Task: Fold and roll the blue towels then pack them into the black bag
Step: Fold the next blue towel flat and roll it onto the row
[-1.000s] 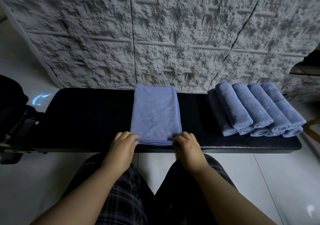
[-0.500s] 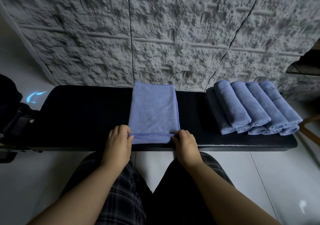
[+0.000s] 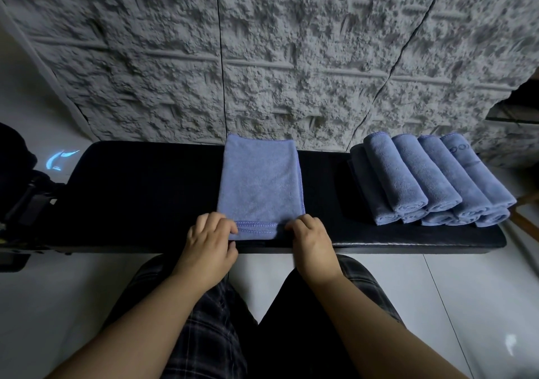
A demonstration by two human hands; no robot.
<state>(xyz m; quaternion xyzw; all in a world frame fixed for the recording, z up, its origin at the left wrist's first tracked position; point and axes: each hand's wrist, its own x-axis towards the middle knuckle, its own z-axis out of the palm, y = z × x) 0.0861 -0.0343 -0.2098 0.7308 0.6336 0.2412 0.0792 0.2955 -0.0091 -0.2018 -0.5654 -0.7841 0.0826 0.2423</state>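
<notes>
The folded blue towel's [image 3: 260,183] near hem is pinched by 2 hands, left hand [image 3: 207,241] and right hand [image 3: 312,241]; rolled towels [image 3: 431,180] are stacked right of them.

Rough grey wall [image 3: 291,58], black bench [image 3: 145,192].

A folded blue towel [image 3: 261,183] lies flat at the centre of the frame, a long rectangle running away from the viewer, its stitched near hem turned up into the start of a roll at the lower middle. At the right of the frame a stack of rolled blue towels [image 3: 431,180] lies in two layers, the rolls side by side and slanting toward the lower right, their spiral ends facing the viewer.
</notes>
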